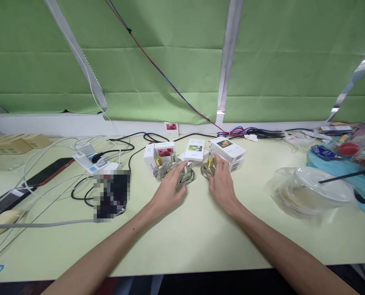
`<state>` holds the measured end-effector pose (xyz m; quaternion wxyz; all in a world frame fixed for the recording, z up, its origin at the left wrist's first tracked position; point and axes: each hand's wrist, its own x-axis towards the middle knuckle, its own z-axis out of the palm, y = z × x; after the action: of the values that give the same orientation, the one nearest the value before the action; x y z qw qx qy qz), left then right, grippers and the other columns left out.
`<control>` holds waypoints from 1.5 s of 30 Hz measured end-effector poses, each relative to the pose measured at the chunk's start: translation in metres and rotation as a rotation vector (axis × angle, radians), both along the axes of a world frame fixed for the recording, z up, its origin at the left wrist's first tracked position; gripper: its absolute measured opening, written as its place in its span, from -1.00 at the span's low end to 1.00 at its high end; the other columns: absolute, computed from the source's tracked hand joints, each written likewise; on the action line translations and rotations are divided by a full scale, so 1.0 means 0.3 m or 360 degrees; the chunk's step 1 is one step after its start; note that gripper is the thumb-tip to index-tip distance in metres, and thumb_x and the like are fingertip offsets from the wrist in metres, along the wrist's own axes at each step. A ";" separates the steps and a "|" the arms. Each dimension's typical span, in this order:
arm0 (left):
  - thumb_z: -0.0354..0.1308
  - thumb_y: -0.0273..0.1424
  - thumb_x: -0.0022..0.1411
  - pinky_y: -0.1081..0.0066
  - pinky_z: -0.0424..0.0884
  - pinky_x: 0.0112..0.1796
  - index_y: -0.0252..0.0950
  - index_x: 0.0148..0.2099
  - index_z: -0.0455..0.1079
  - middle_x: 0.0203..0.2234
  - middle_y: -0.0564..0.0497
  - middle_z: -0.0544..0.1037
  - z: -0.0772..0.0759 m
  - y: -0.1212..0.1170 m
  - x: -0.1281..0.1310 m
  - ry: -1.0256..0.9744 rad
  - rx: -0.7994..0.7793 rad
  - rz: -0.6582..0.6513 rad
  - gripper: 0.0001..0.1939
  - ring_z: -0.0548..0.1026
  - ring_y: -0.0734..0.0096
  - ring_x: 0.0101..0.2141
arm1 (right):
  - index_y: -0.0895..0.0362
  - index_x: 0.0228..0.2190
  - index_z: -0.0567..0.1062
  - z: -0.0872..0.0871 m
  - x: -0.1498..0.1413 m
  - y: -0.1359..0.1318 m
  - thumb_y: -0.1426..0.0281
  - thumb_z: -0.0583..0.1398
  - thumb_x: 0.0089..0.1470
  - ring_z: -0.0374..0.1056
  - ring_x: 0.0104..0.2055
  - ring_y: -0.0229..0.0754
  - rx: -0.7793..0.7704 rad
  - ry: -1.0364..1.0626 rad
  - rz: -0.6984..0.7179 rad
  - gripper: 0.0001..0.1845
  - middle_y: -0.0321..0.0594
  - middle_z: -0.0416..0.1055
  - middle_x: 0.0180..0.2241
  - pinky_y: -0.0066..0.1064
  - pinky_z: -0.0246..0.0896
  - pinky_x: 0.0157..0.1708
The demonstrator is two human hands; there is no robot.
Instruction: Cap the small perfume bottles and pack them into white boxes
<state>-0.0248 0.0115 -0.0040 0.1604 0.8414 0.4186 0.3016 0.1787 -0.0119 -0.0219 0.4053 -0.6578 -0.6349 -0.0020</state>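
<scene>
My left hand (pixel 170 190) reaches in from the left, its fingers and thumb closed about a clear glass perfume bottle (pixel 187 177) that is partly hidden by them. Just left of that stand two more glass bottles, one a gold-capped bottle (pixel 158 168) and one with a silvery cap (pixel 173 157). My right hand (pixel 223 182) has its thumb and fingers around another gold-capped perfume bottle (pixel 209 166) on the table. Behind the bottles are small white boxes with flower pictures: a pink-flower box (pixel 165 149), a green-picture box (pixel 195 149) and a yellow-flower box (pixel 228 149).
Left, a power strip (pixel 99 164) lies among tangled cables, near a pixelated dark object (pixel 112 196). On the right stand a bagged cup (pixel 320 184) with a black straw and a blue bag (pixel 363 192). A small card (pixel 171 129) leans at the back wall.
</scene>
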 end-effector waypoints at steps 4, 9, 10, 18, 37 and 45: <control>0.06 -0.45 0.28 0.18 0.45 0.00 -0.11 0.45 -0.05 0.14 -0.14 0.40 -0.003 0.001 -0.001 -0.0004 0.0005 -0.0016 -0.25 0.44 0.16 0.04 | 0.13 0.33 0.00 0.003 0.004 0.003 0.53 0.08 0.13 0.35 0.08 0.15 -0.0025 -0.0006 -0.0007 -0.24 0.12 0.19 0.13 -0.01 0.42 -0.05; 0.07 -0.46 0.28 0.17 0.45 0.02 -0.10 0.46 -0.06 0.13 -0.14 0.41 -0.009 0.005 -0.004 -0.0014 0.0024 -0.0020 -0.24 0.43 0.15 0.05 | 0.10 0.32 0.00 -0.002 0.009 0.007 0.48 0.09 0.16 0.37 0.05 0.12 0.0002 -0.0049 -0.0033 -0.26 0.09 0.21 0.11 -0.04 0.44 -0.07; 0.07 -0.46 0.28 0.17 0.45 0.02 -0.09 0.46 -0.06 0.13 -0.14 0.41 -0.009 0.005 -0.004 -0.0016 0.0027 -0.0019 -0.24 0.44 0.16 0.04 | 0.10 0.32 0.00 -0.003 0.010 0.008 0.47 0.09 0.16 0.38 0.04 0.12 0.0003 -0.0066 -0.0041 -0.26 0.09 0.21 0.11 -0.04 0.45 -0.08; 0.07 -0.44 0.29 0.15 0.44 0.04 -0.10 0.46 -0.06 0.16 -0.14 0.40 -0.007 0.003 -0.003 0.0001 0.0013 -0.0008 -0.25 0.44 0.14 0.07 | 0.13 0.30 0.04 0.005 0.012 0.006 0.45 0.12 0.19 0.38 -0.03 0.10 -0.0001 -0.0135 -0.0088 -0.31 0.11 0.25 0.08 -0.03 0.46 -0.14; 0.05 -0.45 0.31 0.17 0.42 0.04 -0.07 0.46 -0.08 0.20 -0.13 0.36 -0.009 0.002 -0.003 -0.0006 0.0004 -0.0013 -0.25 0.43 0.16 0.05 | 0.17 0.25 0.14 0.010 0.009 -0.003 0.42 0.16 0.13 0.14 0.18 0.18 0.0248 -0.0190 -0.0129 -0.33 0.15 0.12 0.10 0.07 0.28 0.08; 0.06 -0.46 0.29 0.17 0.41 0.05 -0.08 0.46 -0.08 0.20 -0.13 0.37 -0.010 0.006 -0.004 -0.0004 0.0008 -0.0016 -0.24 0.44 0.16 0.04 | 0.18 0.27 0.08 0.020 0.006 -0.008 0.42 0.15 0.13 0.35 -0.02 0.12 0.0155 -0.0070 -0.0140 -0.29 0.13 0.15 0.04 -0.05 0.43 -0.16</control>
<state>-0.0261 0.0132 -0.0069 0.1603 0.8435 0.4135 0.3030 0.1805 -0.0144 -0.0159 0.4221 -0.6644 -0.6132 -0.0653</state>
